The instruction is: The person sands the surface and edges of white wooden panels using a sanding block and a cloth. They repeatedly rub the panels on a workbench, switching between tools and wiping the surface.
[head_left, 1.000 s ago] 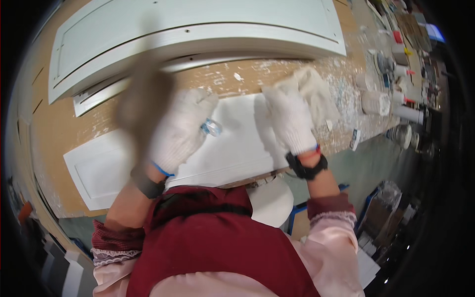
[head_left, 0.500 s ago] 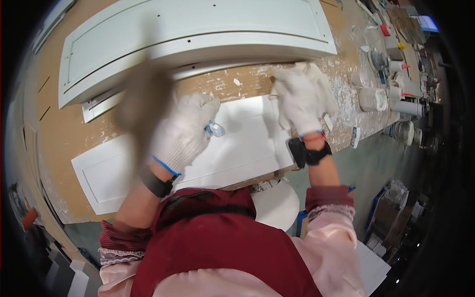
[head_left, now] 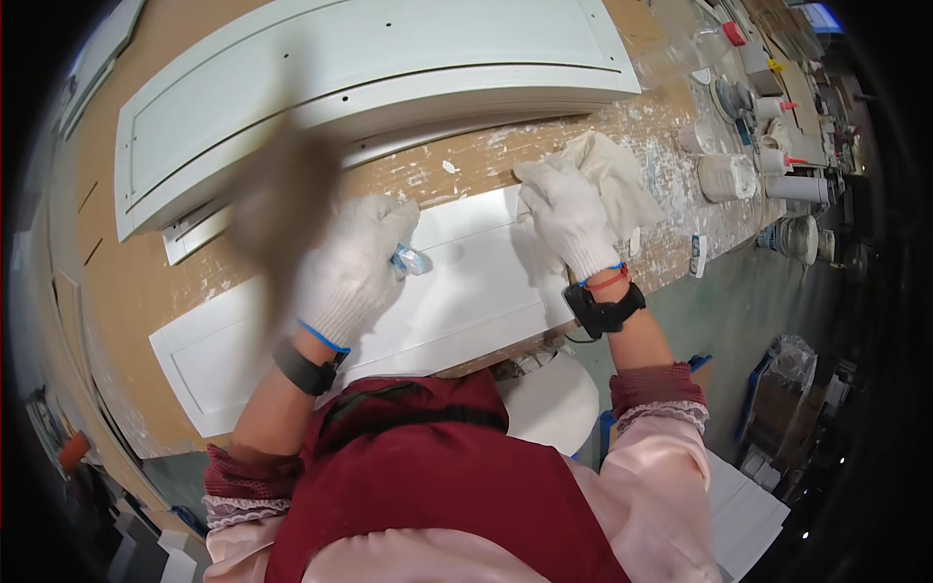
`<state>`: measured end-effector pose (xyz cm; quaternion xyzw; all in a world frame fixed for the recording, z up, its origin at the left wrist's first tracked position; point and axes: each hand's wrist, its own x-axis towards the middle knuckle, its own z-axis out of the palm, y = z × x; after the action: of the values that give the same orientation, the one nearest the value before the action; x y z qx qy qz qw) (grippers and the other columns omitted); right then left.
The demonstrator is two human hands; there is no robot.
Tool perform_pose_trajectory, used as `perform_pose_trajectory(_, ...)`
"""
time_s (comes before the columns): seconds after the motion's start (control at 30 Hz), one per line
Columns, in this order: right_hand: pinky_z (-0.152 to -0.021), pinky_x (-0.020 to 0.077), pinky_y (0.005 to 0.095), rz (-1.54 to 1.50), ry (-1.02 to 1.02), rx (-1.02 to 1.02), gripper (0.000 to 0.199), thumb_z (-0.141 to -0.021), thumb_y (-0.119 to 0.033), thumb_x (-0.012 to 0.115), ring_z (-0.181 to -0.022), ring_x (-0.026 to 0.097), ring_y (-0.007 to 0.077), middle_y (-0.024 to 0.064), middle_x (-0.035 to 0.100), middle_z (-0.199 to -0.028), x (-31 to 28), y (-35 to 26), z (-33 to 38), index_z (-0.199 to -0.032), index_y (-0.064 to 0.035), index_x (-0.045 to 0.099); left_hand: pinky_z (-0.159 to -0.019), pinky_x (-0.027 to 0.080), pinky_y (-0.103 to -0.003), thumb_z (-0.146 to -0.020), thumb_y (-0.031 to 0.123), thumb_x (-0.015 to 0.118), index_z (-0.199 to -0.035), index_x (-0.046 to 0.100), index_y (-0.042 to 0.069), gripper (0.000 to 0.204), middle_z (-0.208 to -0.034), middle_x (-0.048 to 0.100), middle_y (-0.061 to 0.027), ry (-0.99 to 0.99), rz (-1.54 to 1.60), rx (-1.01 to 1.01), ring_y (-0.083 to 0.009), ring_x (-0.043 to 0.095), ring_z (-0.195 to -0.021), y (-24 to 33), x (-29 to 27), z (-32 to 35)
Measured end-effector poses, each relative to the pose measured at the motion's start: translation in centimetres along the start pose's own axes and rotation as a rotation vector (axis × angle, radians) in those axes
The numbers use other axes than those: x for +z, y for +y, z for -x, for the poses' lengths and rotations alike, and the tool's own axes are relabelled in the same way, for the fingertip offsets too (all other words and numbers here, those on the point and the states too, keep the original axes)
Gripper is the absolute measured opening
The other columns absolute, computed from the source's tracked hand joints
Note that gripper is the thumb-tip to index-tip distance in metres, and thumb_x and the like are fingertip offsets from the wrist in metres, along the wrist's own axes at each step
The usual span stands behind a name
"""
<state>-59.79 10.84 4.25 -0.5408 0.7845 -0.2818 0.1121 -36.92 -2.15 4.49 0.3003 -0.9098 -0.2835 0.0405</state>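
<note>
A white framed panel [head_left: 466, 282] lies flat on the workbench in front of me. My left hand [head_left: 352, 255], in a white knit glove, is closed over the panel's middle. From its grip sticks out a small blue-and-clear crumpled piece [head_left: 412, 260], like the end of a soft tube or packet; the rest is hidden in the fist. My right hand [head_left: 569, 219], also gloved, is closed on a cream cloth [head_left: 614, 180] at the panel's right end. Most of the cloth spreads to the right of the hand, over the paint-spotted bench.
Beyond the panel, larger white framed pieces [head_left: 379, 68] are stacked on the brown bench [head_left: 126, 282]. Tubs [head_left: 727, 179], bottles and an orbital sander [head_left: 731, 97] crowd the right side. A white round stool [head_left: 552, 398] stands below the bench edge. A blurred brown shape [head_left: 287, 194] covers part of the view.
My right hand has shifted slightly left and nearer with the cloth, which now spreads out more. My left hand keeps its grip over the panel. The whole view has turned a little.
</note>
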Motion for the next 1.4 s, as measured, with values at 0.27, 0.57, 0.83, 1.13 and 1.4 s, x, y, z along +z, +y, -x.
perform_pose_trajectory(0.27,-0.064,0.0489,0.0364,0.120,-0.078,-0.202,0.021,-0.082,-0.007,0.056,-0.075,0.061,0.0280,0.0103,0.060,-0.081,1.1,-2.8,1.5,-0.100,-0.0091,0.066,-0.074,0.049,-0.042,-0.075,0.012,0.071,-0.087,0.061,0.008,0.017,-0.094,0.064,-0.0125,0.083,-0.007,0.036,-0.0344,0.059,-0.092,0.2,0.3,0.2)
perform_pose_trajectory(0.57,-0.064,0.0484,0.0367,0.120,-0.170,-0.113,0.018,-0.083,-0.007,0.058,-0.074,0.060,0.0288,0.0130,0.062,-0.079,1.7,-3.0,1.2,-0.099,-0.0063,0.065,-0.073,0.049,-0.042,-0.073,0.015,0.075,-0.096,0.065,0.010,0.026,-0.096,0.064,-0.0115,0.087,-0.084,0.085,-0.0332,0.060,-0.091,0.3,0.3,0.1)
perform_pose_trajectory(0.83,-0.073,0.0522,0.0314,-0.057,0.080,0.125,0.024,-0.091,-0.013,0.057,-0.086,0.063,0.0151,0.0073,0.066,-0.092,-0.1,-0.9,-1.6,-0.111,-0.0021,0.064,-0.076,0.049,-0.043,-0.070,0.021,0.078,-0.099,0.066,0.012,0.033,-0.096,0.064,-0.0106,0.078,0.069,-0.001,-0.0334,0.059,-0.093,0.2,0.4,0.1)
perform_pose_trajectory(1.13,-0.082,0.0518,0.0246,-0.937,0.127,0.460,0.031,-0.097,-0.005,0.047,-0.095,0.062,0.0122,0.0072,0.063,-0.110,-5.8,-2.4,0.0,-0.126,0.0006,0.055,-0.069,0.045,-0.044,-0.068,0.024,0.080,-0.083,0.058,0.009,0.031,-0.085,0.060,-0.0099,0.123,-0.016,0.094,-0.0327,0.058,-0.086,0.5,0.0,0.2)
perform_pose_trajectory(1.4,-0.077,0.0480,0.0309,-0.229,-0.034,0.416,0.018,-0.071,-0.009,0.071,-0.084,0.058,0.0183,0.0068,0.059,-0.090,-5.4,-1.3,3.3,-0.077,-0.0032,0.055,-0.069,0.046,-0.043,-0.068,0.023,0.080,-0.086,0.061,0.011,0.028,-0.086,0.061,-0.0100,0.147,-0.036,0.106,-0.0328,0.059,-0.083,0.2,0.2,0.3)
